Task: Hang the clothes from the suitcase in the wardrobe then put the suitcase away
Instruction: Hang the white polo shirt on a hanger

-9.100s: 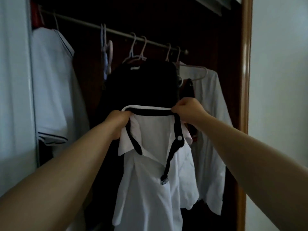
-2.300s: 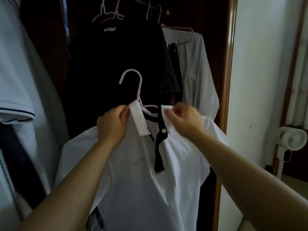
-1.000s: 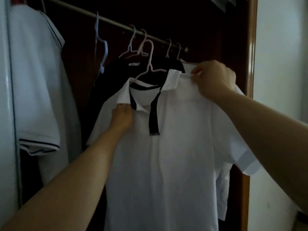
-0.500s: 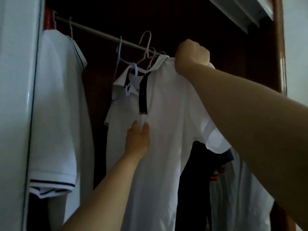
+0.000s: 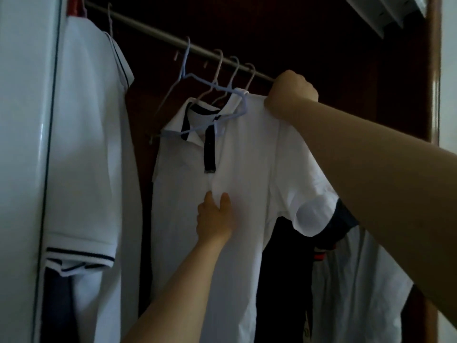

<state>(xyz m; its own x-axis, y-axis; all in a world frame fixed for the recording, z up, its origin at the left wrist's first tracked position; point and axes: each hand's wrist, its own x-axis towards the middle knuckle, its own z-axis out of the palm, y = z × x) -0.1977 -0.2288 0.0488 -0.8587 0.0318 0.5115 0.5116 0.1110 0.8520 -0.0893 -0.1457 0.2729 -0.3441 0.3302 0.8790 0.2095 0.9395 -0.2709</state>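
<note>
A white polo shirt (image 5: 249, 154) with a dark collar band and placket hangs on a hanger just under the wardrobe rail (image 5: 158, 29). My right hand (image 5: 291, 94) is closed on the shirt's shoulder, right at the rail. My left hand (image 5: 215, 216) lies against the shirt's chest below the placket, fingers pinching the cloth. An empty pale blue hanger (image 5: 197, 87) hangs in front of the collar. The suitcase is out of view.
Another white polo (image 5: 86, 149) with striped sleeve hangs at the left beside the white wardrobe door (image 5: 22, 144). Dark garments (image 5: 284, 280) and a pale shirt (image 5: 353, 280) hang to the right. The wooden door frame (image 5: 434, 70) bounds the right side.
The shirt rose from chest height to the rail. My right hand moved from the collar to the shoulder, and my left hand slid down to the chest.
</note>
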